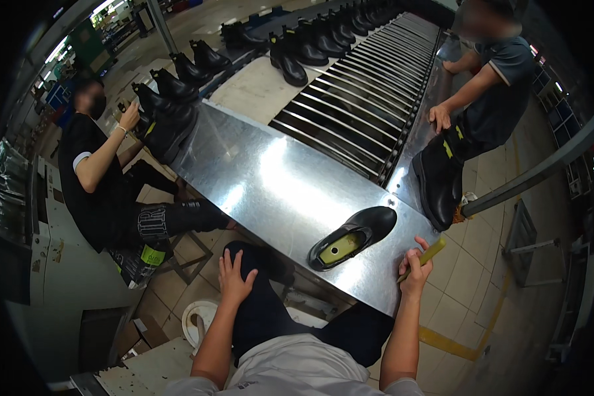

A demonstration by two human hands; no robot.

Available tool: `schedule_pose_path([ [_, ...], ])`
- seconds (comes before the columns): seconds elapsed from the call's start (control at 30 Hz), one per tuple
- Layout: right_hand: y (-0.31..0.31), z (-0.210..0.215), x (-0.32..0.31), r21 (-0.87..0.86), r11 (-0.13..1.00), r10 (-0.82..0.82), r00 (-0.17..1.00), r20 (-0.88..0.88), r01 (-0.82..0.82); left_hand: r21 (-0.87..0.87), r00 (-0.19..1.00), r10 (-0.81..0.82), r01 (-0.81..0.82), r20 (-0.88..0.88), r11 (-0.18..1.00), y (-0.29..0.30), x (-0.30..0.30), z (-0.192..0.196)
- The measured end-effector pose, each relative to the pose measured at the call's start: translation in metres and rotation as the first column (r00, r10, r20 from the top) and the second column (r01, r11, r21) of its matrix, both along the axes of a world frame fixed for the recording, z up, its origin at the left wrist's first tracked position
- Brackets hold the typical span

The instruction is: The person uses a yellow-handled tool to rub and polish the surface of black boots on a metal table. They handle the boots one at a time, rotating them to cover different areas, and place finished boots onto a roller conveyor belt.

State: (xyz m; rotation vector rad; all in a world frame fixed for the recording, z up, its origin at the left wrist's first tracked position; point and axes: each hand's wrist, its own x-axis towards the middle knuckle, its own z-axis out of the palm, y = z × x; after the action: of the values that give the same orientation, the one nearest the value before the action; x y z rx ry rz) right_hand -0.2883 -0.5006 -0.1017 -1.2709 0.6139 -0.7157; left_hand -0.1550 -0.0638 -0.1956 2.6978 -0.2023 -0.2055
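On my left knee rests my left hand (235, 276), lying flat with fingers apart and nothing in it. My right hand (412, 269), at the right edge of the metal table (244, 155), is closed around a slim yellow-green stick-like tool (431, 251); its exact kind I cannot make out. Left of that hand, a black shoe (360, 235) lies on the tabletop, its toe pointing away to the right. Its opening faces me and shows a yellow-green insole with a round hole. Hand and shoe are apart.
A slatted roller conveyor (356, 92) runs away from the table. Black boots (287, 59) line its left side, and more boots (171, 125) stand at the table's left end. A seated co-worker (96, 165) is at left; another person (495, 86) stands at right beside black boots (435, 181).
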Motion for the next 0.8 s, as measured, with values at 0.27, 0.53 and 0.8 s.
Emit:
schedule_pose_path([
  [0.27, 0.004, 0.001, 0.002, -0.026, 0.999, 0.044, 0.998, -0.039, -0.046, -0.058, 0.996, 0.064, -0.068, -0.058, 0.996, -0.002, 0.039, -0.007],
  [0.53, 0.003, 0.0, 0.002, -0.04, 0.999, 0.033, 0.999, -0.042, -0.034, -0.1, 0.997, 0.071, -0.072, -0.016, 0.992, -0.001, 0.048, -0.018],
  [0.8, 0.003, 0.0, 0.001, -0.049, 0.998, 0.043, 0.998, -0.038, -0.045, -0.092, 0.996, 0.084, -0.086, -0.035, 0.992, 0.001, 0.047, -0.017],
])
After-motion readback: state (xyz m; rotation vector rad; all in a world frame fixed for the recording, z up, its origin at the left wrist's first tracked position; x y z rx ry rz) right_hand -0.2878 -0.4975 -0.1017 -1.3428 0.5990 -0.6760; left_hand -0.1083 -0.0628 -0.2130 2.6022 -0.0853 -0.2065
